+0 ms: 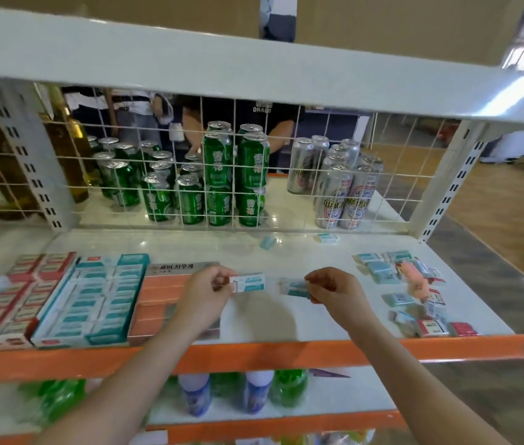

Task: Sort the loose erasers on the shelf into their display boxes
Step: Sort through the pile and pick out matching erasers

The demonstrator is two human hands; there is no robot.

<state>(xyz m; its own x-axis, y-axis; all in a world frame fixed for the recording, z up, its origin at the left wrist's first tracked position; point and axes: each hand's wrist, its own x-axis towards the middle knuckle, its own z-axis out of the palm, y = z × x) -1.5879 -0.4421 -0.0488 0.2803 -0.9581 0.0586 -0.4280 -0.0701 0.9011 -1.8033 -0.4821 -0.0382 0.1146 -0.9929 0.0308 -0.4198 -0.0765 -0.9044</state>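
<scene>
A teal-and-white eraser (252, 282) is being pinched by the left hand (204, 292) fingers above the shelf (254, 252), right by the orange display box (161, 303). Another blurry teal one (292, 288) is being pinched by the right hand (334, 290), with the loose pile (414, 290) being left further right.

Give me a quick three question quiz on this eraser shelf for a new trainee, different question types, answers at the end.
1. True or false: the left hand holds nothing.
2. Which display box lies nearest the left hand? A red box, B teal box, C orange box.
3. Fill in: the loose eraser pile lies on the person's ____ side of the shelf.

Key: 1 false, it pinches a teal eraser; 2 C; 3 right.
</scene>
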